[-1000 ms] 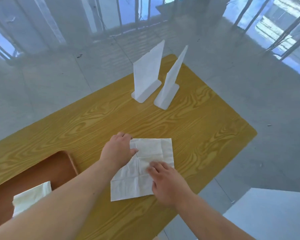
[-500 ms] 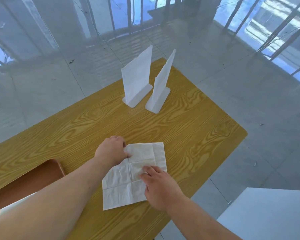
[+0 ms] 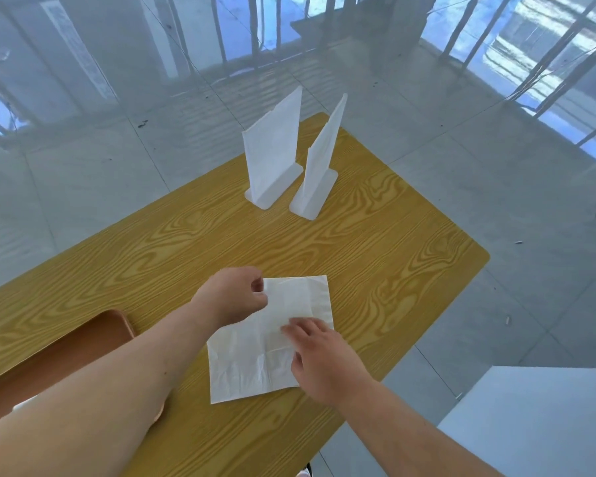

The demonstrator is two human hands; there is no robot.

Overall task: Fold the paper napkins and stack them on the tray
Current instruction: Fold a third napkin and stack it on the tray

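Note:
A white paper napkin (image 3: pixel 255 356) lies unfolded and creased on the yellow wood-grain table (image 3: pixel 375 256). My left hand (image 3: pixel 233 297) pinches the napkin's far left corner between thumb and fingers. My right hand (image 3: pixel 324 359) rests flat on the napkin's right side, fingers spread, pressing it down. A brown tray (image 3: pixel 83 342) sits at the left, largely hidden behind my left forearm; a sliver of white napkin (image 3: pixel 25 404) shows in it.
Two white upright napkin holders stand at the table's far end, one (image 3: pixel 272 156) to the left of the other (image 3: pixel 319 166). The table's right edge runs close to my right hand. A white surface (image 3: pixel 530 418) sits at lower right above a glossy grey floor.
My left hand has curled from lying flat on the napkin to pinching its far left corner. My right hand stays pressed on the right side. The camera view shifted slightly.

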